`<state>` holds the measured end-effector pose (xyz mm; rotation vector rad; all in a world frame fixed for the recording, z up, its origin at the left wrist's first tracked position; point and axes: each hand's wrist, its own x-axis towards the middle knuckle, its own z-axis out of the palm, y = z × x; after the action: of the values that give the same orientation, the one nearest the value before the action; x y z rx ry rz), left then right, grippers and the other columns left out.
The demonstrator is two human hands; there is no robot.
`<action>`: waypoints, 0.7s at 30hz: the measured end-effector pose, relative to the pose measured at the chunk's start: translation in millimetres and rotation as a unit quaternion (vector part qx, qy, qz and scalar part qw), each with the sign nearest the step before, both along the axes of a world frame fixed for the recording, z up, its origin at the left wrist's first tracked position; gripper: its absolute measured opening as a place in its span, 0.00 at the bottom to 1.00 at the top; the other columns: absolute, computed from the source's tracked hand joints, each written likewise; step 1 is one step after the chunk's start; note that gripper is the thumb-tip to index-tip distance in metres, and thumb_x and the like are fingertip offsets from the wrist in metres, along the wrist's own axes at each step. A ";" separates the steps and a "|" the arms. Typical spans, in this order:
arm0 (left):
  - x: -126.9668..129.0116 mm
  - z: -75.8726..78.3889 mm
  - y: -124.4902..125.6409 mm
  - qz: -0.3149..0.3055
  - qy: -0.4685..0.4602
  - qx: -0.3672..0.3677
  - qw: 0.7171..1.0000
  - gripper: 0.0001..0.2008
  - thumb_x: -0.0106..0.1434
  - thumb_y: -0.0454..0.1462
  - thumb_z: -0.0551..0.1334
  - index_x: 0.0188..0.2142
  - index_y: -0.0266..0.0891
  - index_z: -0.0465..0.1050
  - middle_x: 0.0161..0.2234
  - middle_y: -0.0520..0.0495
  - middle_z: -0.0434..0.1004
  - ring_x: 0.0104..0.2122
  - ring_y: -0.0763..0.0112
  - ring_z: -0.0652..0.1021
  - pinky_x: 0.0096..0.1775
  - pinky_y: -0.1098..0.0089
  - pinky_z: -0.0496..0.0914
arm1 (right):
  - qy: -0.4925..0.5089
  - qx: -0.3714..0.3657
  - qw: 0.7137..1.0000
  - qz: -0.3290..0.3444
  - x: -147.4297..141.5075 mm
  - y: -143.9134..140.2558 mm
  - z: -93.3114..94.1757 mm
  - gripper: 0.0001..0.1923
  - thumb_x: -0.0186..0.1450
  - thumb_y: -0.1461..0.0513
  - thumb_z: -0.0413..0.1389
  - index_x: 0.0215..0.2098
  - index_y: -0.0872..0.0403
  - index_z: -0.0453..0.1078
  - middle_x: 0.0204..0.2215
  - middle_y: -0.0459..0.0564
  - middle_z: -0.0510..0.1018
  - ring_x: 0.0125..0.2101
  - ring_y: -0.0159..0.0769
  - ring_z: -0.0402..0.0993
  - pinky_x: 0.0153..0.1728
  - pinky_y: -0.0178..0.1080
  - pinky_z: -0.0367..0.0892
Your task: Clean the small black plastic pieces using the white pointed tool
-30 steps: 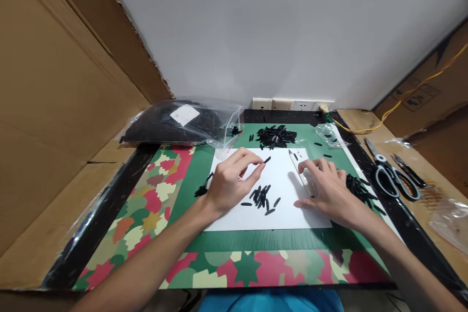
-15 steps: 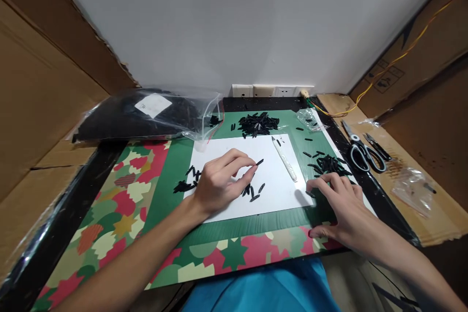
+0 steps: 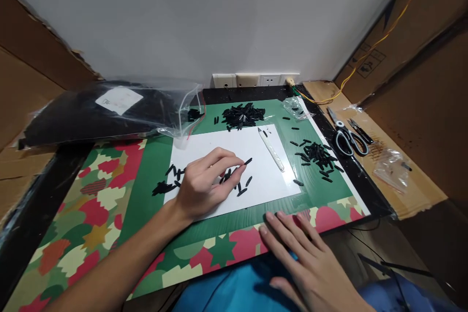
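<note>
While pinched between thumb and forefinger of the left hand (image 3: 204,183), small black piece (image 3: 248,161) juts out past the fingers (image 3: 230,160), above the white sheet (image 3: 263,165); more loose black pieces (image 3: 239,186) lying just under and beside that hand on the sheet; right hand (image 3: 303,263) flat and spread, fingers wide, holding nothing, fingertips resting at the near edge of the patterned mat (image 3: 109,195) on the bench; white pen-like tool (image 3: 271,148) slanted across the sheet's right part, well apart from both hands; black heaps (image 3: 243,114) beyond the sheet and to its right (image 3: 316,153); scissors (image 3: 345,136) farther right; clear bag of black parts (image 3: 106,112) at back left.
</note>
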<state>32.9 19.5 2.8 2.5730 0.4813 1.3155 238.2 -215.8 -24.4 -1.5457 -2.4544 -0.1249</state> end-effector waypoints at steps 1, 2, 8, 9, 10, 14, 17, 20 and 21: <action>0.2 0.6 -0.4 -0.002 0.000 0.003 1.000 0.10 0.66 0.26 0.72 0.45 0.36 0.80 0.38 0.48 0.81 0.30 0.77 0.78 0.33 0.74 0.73 | -0.011 0.008 1.000 0.000 -5.5 2.2 -1.5 0.31 0.83 0.51 0.46 0.78 0.56 0.58 0.77 0.51 0.61 0.77 0.48 0.52 0.79 0.53 0.29; 0.2 1.2 -0.6 -0.005 0.002 0.005 1.000 0.10 0.66 0.25 0.72 0.45 0.36 0.80 0.38 0.48 0.81 0.31 0.77 0.78 0.33 0.74 0.73 | -0.018 0.015 1.000 -0.007 -9.2 4.8 -2.6 0.32 0.83 0.49 0.45 0.79 0.56 0.58 0.77 0.52 0.62 0.77 0.49 0.52 0.79 0.54 0.27; -1.6 1.8 0.0 -0.010 0.008 0.014 1.000 0.10 0.66 0.25 0.72 0.45 0.36 0.80 0.38 0.48 0.81 0.32 0.76 0.79 0.33 0.74 0.73 | -0.043 0.021 0.997 -0.054 -0.7 5.7 -6.6 0.36 0.82 0.46 0.45 0.79 0.58 0.56 0.77 0.56 0.61 0.77 0.51 0.54 0.79 0.55 0.29; -1.7 1.6 -0.2 -0.010 0.007 0.014 1.000 0.10 0.66 0.25 0.72 0.44 0.36 0.80 0.38 0.48 0.81 0.31 0.77 0.79 0.32 0.74 0.72 | -0.047 0.020 0.997 -0.060 4.2 2.3 -6.5 0.35 0.82 0.48 0.46 0.79 0.60 0.57 0.77 0.56 0.61 0.76 0.51 0.55 0.79 0.54 0.31; -1.7 1.3 -0.4 -0.011 0.006 0.014 1.000 0.10 0.66 0.25 0.72 0.44 0.36 0.80 0.38 0.48 0.81 0.30 0.77 0.78 0.31 0.74 0.72 | -0.053 0.020 0.996 -0.066 9.6 -2.0 -5.9 0.34 0.82 0.50 0.47 0.78 0.62 0.58 0.77 0.57 0.62 0.76 0.51 0.56 0.79 0.54 0.32; -0.8 -0.4 -1.6 -0.013 0.007 0.021 1.000 0.09 0.66 0.26 0.72 0.44 0.36 0.80 0.38 0.49 0.82 0.29 0.77 0.78 0.29 0.74 0.71 | -0.096 0.045 0.989 -0.107 34.1 -25.0 2.8 0.32 0.81 0.53 0.52 0.74 0.67 0.63 0.72 0.64 0.69 0.71 0.56 0.67 0.76 0.55 0.47; -0.8 -1.8 -1.8 -0.013 0.010 0.021 1.000 0.08 0.67 0.27 0.72 0.44 0.36 0.80 0.38 0.49 0.82 0.29 0.77 0.78 0.29 0.73 0.72 | -0.135 0.101 0.977 -0.129 54.8 -50.5 6.2 0.30 0.79 0.55 0.56 0.70 0.69 0.68 0.64 0.70 0.78 0.60 0.56 0.80 0.68 0.54 0.62; -3.0 -2.2 -0.8 -0.019 0.022 0.024 0.999 0.08 0.68 0.28 0.71 0.45 0.37 0.79 0.38 0.48 0.83 0.30 0.75 0.81 0.31 0.73 0.74 | -0.177 0.115 0.969 -0.127 76.4 -84.6 -3.5 0.17 0.76 0.62 0.56 0.57 0.62 0.78 0.51 0.64 0.88 0.43 0.48 0.88 0.50 0.47 0.76; -4.2 -1.9 -0.2 -0.025 0.030 0.030 0.999 0.08 0.69 0.28 0.70 0.46 0.37 0.79 0.39 0.48 0.83 0.31 0.74 0.81 0.32 0.73 0.74 | -0.161 0.126 0.968 -0.146 82.2 -96.1 -8.5 0.15 0.75 0.68 0.51 0.50 0.57 0.80 0.43 0.61 0.89 0.38 0.48 0.88 0.42 0.47 0.77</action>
<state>28.7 19.3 0.9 2.6617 0.3919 1.2589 320.3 -311.8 -32.9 -1.8746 -2.2951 -0.7635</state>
